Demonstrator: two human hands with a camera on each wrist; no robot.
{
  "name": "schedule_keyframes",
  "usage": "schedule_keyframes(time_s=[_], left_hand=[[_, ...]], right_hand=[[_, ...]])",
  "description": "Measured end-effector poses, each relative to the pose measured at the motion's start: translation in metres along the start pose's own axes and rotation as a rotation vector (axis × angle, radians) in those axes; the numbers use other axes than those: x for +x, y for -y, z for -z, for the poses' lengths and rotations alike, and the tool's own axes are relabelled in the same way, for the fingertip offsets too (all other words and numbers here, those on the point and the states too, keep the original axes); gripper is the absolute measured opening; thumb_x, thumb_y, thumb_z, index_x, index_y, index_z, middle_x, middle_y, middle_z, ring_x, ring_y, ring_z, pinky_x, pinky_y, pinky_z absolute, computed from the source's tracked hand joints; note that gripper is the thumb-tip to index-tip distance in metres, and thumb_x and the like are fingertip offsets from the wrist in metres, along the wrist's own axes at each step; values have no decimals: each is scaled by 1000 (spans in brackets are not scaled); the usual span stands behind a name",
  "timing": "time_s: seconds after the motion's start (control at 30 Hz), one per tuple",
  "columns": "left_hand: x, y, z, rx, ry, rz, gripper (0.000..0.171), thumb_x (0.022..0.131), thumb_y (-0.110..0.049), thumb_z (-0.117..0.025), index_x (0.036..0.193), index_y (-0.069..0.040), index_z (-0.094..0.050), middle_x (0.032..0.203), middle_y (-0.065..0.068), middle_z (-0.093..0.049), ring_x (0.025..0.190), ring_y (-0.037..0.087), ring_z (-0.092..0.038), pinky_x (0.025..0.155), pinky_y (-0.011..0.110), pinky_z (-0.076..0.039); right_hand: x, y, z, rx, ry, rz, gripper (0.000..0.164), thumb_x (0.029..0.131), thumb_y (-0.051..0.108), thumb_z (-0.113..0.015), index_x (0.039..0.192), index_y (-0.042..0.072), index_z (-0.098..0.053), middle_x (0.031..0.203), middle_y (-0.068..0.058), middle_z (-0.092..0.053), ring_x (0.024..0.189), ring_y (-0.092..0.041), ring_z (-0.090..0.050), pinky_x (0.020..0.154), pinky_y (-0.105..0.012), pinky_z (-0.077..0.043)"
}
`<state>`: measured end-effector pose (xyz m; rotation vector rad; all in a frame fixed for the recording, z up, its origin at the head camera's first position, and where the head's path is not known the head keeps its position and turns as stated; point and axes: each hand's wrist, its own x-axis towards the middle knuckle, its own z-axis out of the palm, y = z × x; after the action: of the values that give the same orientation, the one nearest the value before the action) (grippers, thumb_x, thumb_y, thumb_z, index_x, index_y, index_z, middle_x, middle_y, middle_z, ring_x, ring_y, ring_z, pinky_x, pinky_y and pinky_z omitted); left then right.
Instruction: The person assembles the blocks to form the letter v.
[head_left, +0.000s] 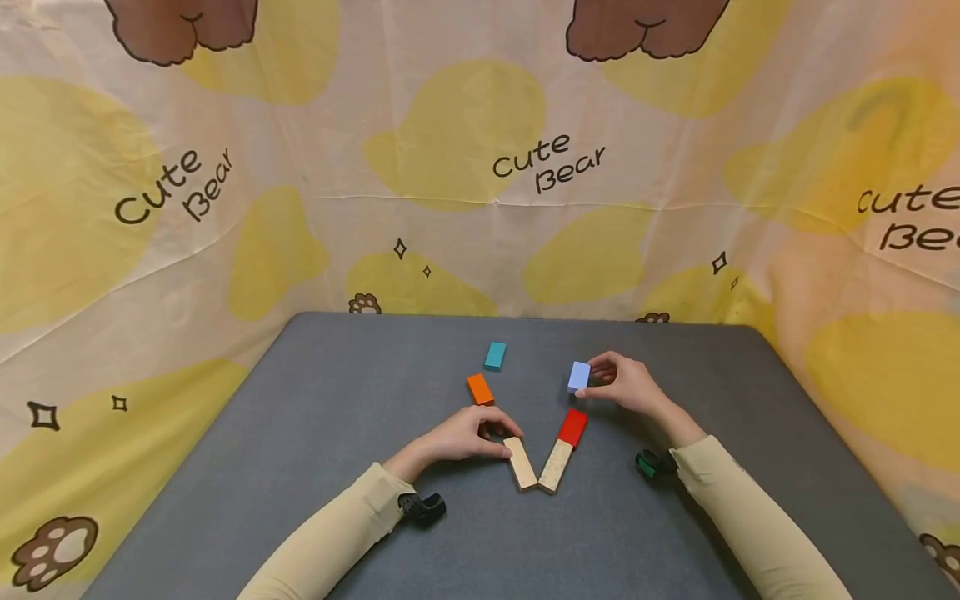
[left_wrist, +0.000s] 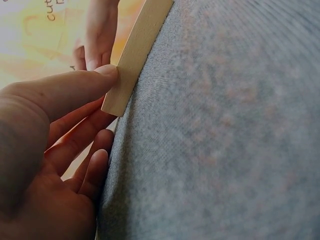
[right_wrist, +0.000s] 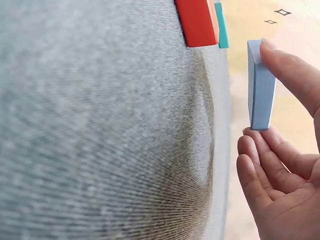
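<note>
My left hand (head_left: 471,433) pinches the far end of a plain wooden block (head_left: 522,468) lying on the table. In the left wrist view, the thumb presses on this wooden block (left_wrist: 131,65) and the fingers sit behind it. A second wooden block (head_left: 556,467) slants the other way, so the near ends almost meet in a V. Against its far end lies a red block (head_left: 573,427). My right hand (head_left: 626,383) grips a light blue block (head_left: 579,377) by its ends, thumb opposite fingers. The right wrist view shows the blue block (right_wrist: 262,92) held off the table.
An orange block (head_left: 480,389) lies just beyond my left hand. Farther back is a teal block (head_left: 495,356). The grey table (head_left: 360,375) ends at a printed cloth backdrop (head_left: 450,167), which also runs along both sides.
</note>
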<state>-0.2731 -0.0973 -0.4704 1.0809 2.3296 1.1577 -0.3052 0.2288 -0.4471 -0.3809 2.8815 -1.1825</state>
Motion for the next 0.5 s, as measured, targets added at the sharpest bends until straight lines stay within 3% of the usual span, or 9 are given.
schedule_keyframes(time_s=[0.5], left_hand=[[1,1,-1,-19,0,-1,28,84,-26,-73,112,-24,-69,107,-8,-64,97,13,-57,80,23,-47]], right_hand=[[-9,-9,0,-14,-3,-14,66,70,44,-81,116,4,-58,109,-14,-65,98,-26,-63,85,-41,-52]])
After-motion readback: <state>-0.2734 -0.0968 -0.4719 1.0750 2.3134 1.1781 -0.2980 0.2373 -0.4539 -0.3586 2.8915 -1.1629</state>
